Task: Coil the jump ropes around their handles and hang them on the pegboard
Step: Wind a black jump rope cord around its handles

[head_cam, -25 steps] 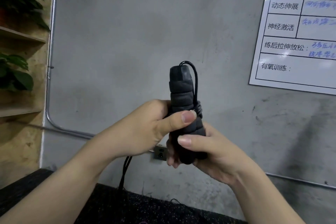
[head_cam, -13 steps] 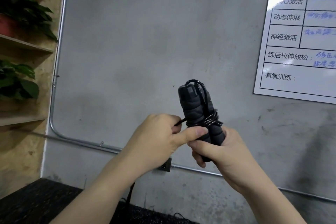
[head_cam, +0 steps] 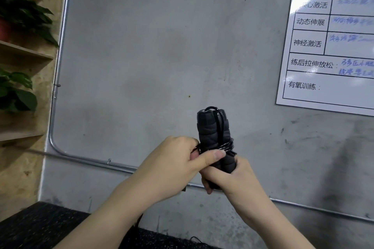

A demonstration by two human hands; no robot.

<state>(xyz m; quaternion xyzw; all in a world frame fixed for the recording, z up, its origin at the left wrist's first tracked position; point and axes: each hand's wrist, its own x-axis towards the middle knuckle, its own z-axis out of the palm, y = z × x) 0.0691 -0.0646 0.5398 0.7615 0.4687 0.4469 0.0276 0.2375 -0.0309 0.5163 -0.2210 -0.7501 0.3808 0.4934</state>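
The handles [head_cam: 213, 137] are held upright before the wall, their lower ends clasped in the right hand [head_cam: 228, 178]. The rope [head_cam: 227, 146] is wound across the handles just above that hand. The free strand is pinched by the left hand [head_cam: 178, 166], touching the handles' left side, so further turns would probably be laid crosswise. No pegboard is seen.
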